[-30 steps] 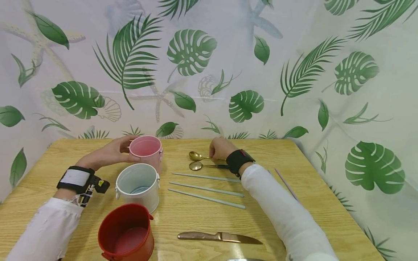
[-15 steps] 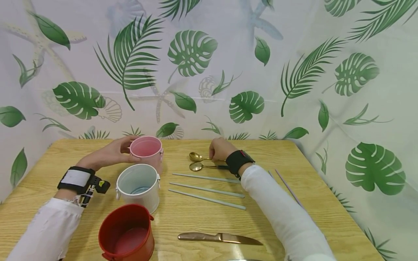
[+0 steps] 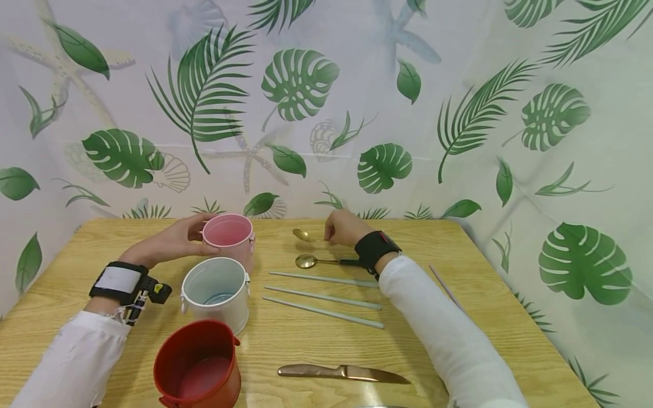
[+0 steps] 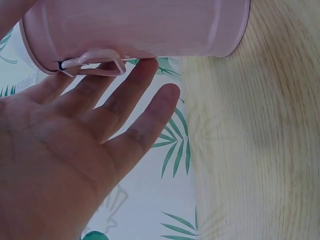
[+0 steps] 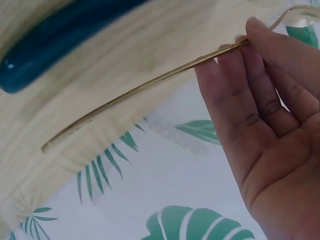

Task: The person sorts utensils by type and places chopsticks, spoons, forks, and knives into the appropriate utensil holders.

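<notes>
My left hand holds the pink bucket at the back left, its thumb on the near side of the rim and its fingers around the far side. In the left wrist view, fingertips lie by the bucket's looped handle lug. My right hand pinches a gold spoon between thumb and fingertips, midway along its thin handle. That spoon is raised at the table's back edge. Below it on the table lies a second spoon with a dark blue handle.
A white bucket and a red bucket stand in front of the pink one. Three pale green chopsticks and a knife lie mid-table. A purple stick lies beyond my right sleeve. A leaf-print cloth hangs behind.
My right hand has lifted the gold spoon up off the table, away from the dark-handled spoon, tilting its bowl. The left hand and the pink bucket have stayed put.
</notes>
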Available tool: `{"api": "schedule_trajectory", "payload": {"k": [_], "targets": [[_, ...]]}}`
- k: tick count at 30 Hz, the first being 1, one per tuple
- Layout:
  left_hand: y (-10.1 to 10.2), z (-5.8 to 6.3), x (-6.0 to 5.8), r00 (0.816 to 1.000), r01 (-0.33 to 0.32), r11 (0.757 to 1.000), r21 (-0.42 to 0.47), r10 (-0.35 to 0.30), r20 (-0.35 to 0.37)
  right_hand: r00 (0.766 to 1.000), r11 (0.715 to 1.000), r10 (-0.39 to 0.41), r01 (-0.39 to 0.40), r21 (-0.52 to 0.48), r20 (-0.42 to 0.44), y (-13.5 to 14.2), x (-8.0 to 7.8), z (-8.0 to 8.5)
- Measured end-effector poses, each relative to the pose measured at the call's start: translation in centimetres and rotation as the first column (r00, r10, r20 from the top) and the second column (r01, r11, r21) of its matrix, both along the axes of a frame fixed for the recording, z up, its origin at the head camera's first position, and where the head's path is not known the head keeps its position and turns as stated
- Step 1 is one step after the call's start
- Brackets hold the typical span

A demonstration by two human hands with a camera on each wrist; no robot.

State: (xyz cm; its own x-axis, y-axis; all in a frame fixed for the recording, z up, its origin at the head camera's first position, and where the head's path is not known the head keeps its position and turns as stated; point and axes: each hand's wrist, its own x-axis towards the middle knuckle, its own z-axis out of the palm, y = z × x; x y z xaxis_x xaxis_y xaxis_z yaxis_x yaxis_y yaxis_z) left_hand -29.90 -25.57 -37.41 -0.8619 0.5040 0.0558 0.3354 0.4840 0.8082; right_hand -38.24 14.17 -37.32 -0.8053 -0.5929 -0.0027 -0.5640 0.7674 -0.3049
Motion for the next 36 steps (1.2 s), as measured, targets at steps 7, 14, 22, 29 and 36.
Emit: {"api": "schedule_trajectory", "payload": {"k": [7,14,22,29,36], "targets": [[0.0,0.0,-0.1,1.0,0.003,1.0,-0.002,-0.003,-0.01,1.0,1.0,-0.008,0.007,-0.019,-0.023,-0.2,0.1,1.9],[0.1,0.1,0.0,1.0,0.0,1.0,-0.006,0.0,-0.006,0.999,0.995,0.028,-0.032,-0.094,-0.037,-1.3,0.9,5.1],[0.0,0.1,0.1,1.0,-0.005,1.0,-0.008,0.005,-0.003,0.99,0.98,0.099,-0.114,-0.162,-0.101,-2.9,2.3,7.9],[0.0,0.0,0.0,1.0,-0.001,1.0,-0.007,0.001,-0.001,0.977,0.961,0.145,-0.177,-0.212,-0.159,-4.0,3.8,9.7],[0.1,-0.1,0.0,1.0,0.014,1.0,0.01,-0.014,-0.01,0.965,0.909,0.163,-0.227,-0.35,-0.204,-5.1,4.9,10.7]]}}
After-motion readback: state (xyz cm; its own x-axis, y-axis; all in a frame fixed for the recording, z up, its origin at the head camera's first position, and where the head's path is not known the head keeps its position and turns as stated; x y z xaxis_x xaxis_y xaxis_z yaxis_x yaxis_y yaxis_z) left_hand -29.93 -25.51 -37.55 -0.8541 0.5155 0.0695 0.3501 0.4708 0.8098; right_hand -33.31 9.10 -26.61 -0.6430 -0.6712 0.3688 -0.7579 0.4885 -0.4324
